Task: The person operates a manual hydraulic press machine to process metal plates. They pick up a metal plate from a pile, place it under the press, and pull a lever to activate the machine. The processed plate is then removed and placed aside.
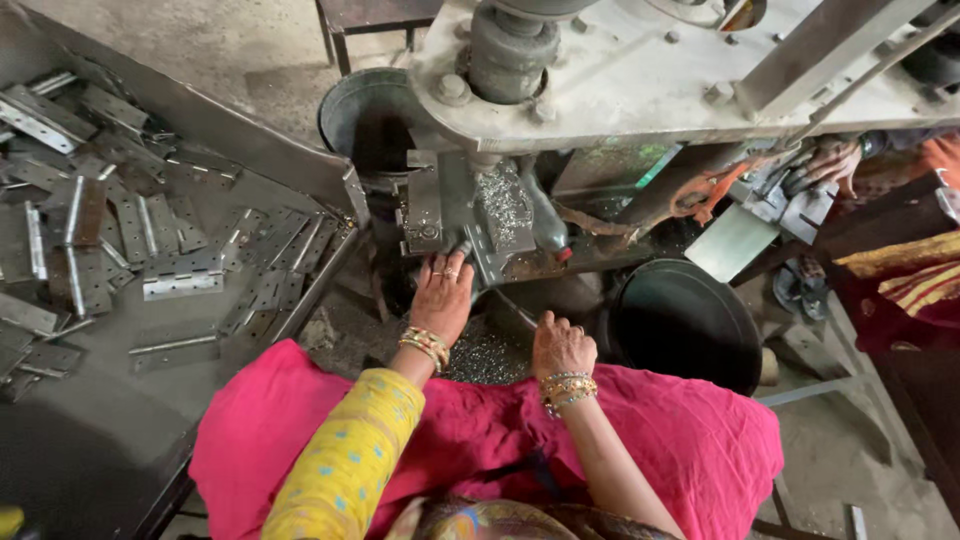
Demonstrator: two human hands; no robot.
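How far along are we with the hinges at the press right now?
Done: metal shavings lie heaped below the press, so pieces seem to have gone through already. In hand: the left hand reaches up to the fixture on the press bed, fingers at a part there; the right hand rests on the pink cloth. Left: many flat hinges lie spread on the tray at the left.

No packages, labels, signs or screens visible.

Grey metal hinge plate (470, 250), apparently lying flat on the press bed, under the left hand (443, 292) fingertips
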